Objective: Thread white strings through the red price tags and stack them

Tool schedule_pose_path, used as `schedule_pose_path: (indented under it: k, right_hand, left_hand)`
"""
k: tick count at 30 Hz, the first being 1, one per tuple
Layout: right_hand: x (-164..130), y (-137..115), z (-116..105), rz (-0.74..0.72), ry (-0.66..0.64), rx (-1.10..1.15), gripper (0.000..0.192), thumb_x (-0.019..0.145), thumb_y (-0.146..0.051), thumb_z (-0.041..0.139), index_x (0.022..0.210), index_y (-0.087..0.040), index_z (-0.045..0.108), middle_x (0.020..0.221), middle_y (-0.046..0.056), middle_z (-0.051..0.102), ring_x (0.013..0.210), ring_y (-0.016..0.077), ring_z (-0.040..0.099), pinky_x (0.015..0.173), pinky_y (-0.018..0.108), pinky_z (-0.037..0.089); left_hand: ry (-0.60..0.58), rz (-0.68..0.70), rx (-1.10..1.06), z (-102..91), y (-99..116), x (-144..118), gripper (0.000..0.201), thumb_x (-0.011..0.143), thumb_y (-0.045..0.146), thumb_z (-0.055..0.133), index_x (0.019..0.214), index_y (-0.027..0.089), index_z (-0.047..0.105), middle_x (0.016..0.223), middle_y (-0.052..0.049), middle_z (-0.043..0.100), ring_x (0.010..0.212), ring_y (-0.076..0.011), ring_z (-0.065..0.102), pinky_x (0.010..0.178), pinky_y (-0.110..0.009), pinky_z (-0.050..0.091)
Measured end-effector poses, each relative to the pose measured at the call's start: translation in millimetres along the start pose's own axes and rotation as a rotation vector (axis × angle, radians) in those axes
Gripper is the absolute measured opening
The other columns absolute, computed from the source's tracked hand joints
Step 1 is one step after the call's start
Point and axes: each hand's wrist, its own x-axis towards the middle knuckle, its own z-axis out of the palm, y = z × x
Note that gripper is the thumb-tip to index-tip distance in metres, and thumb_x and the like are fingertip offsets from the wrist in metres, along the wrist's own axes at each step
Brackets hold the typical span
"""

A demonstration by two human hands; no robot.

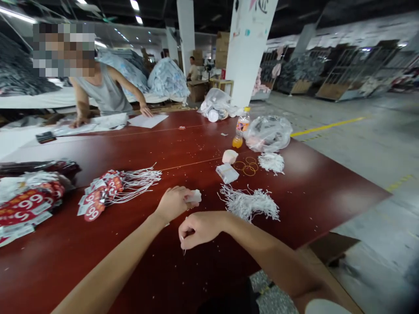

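The left hand (174, 203) is closed around a small white card (195, 198), whose near end disappears behind the fingers; whether it is one card or several is hard to tell. The right hand (203, 228) has thumb and finger pinched on a thin string (184, 251); only a short end shows below the fingertips, and the curled fingers hide the rest. Both hands are above the tabletop (321, 187), left of a tangled bundle of white cords (252, 204), part of whose lower edge is behind the right forearm. Red tags (103, 192) with loose cords lie to the left; their overlap covers much of the print. Another pile of tags (28, 205) is cut off by the left edge. The contents of the crumpled plastic bag (271, 133) are blurred.
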Motion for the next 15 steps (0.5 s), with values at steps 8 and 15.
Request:
schedule_pose_path:
  k: [8,15]
  right_hand:
    - [-0.1,27.8,11.3,0.003,0.269,0.107,0.02,0.089,-0.037,0.068,0.09,-0.018,0.073,0.085,-0.001,0.071,0.077,0.0117,0.061,0.07,0.02,0.042]
    - [-4.0,13.1,18.6,0.003,0.454,-0.019,0.035,0.103,-0.028,0.042,0.09,-0.018,0.072,0.094,0.003,0.075,0.085,0.0158,0.067,0.08,0.026,0.043]
  left_hand:
    - [0.196,0.055,0.149,17.9,21.6,5.4,0.021,0.092,0.031,0.063,0.075,0.02,0.065,0.079,-0.003,0.068,0.081,-0.0217,0.059,0.076,-0.036,0.042]
    - [0.409,-0.131,-0.219,-9.8,12.4,-67.4,0.01,0.096,0.03,0.06,0.095,0.02,0.064,0.088,-0.001,0.071,0.073,-0.0132,0.062,0.069,-0.026,0.049]
